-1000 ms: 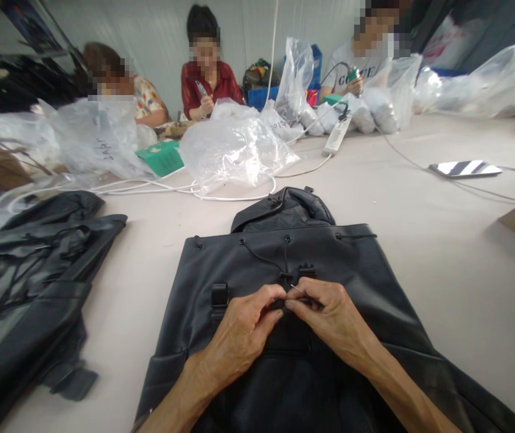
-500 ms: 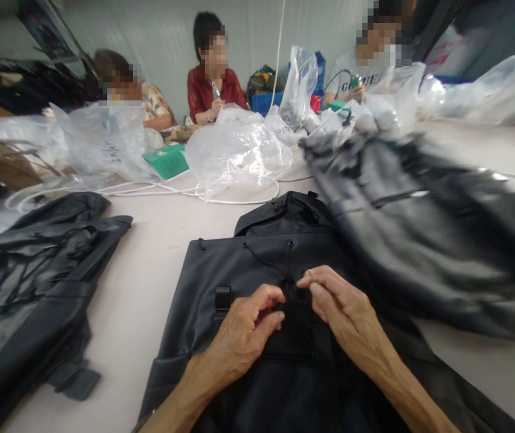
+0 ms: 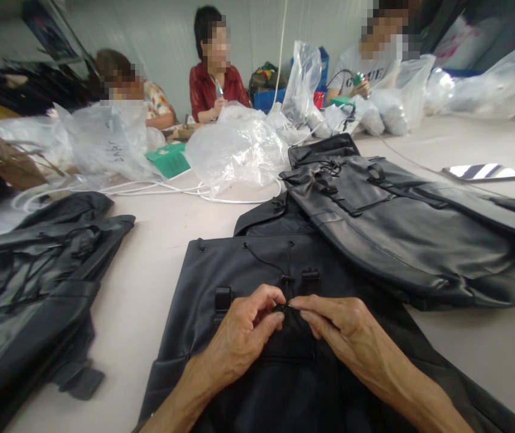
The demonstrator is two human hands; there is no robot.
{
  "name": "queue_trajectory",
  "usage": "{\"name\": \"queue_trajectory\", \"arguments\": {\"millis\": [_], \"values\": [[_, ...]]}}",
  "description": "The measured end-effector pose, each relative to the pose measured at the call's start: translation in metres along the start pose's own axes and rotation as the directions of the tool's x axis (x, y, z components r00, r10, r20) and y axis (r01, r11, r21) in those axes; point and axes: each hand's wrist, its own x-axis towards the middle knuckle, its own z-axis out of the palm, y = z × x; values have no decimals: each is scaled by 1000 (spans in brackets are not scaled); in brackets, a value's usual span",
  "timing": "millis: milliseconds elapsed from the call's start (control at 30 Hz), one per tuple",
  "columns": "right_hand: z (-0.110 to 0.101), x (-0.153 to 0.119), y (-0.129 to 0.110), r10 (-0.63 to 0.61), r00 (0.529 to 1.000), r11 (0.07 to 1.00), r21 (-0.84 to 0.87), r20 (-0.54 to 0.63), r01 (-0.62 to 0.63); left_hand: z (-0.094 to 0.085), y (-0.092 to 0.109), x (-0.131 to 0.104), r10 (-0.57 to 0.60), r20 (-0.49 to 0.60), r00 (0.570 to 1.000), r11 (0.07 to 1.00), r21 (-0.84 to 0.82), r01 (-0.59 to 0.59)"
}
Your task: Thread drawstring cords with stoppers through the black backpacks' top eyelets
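Pinching at the drawstring (image 3: 286, 281) of a black backpack (image 3: 221, 270), your left hand (image 3: 243, 331) and right hand (image 3: 342, 328) meet fingertip to fingertip at the middle of the bag's front, each grip closed on the cord's end just below its toggle. The backpack lies flat on the pale bench (image 3: 158, 240) directly before you, mouth pointing away, your wrists resting on its lower panel. A second black backpack (image 3: 401, 216) lies just beyond to the right, overlapping the first bag's top flap. More black bags (image 3: 27, 282) sit at left. Clear plastic bags (image 3: 234, 150) crowd the far side, where three seated people work.
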Motion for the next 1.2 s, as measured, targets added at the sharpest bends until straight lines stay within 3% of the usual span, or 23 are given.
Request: {"name": "queue_trajectory", "arguments": {"millis": [233, 567, 767, 1200], "values": [[2, 0, 3, 53, 998, 998, 28, 35, -54, 1, 0, 1, 35, 7, 999, 989, 146, -36], [-3, 0, -2, 75, 992, 992, 92, 106, -85, 1, 3, 0, 102, 35, 994, 981, 165, -106], [-1, 0, -1, 65, 995, 996, 63, 76, -70, 0, 0, 0, 7, 14, 1000, 991, 137, -9], [-2, 1, -1, 85, 991, 990, 102, 105, -96, 2, -2, 1, 16, -30, 999, 990, 141, -12]]}}
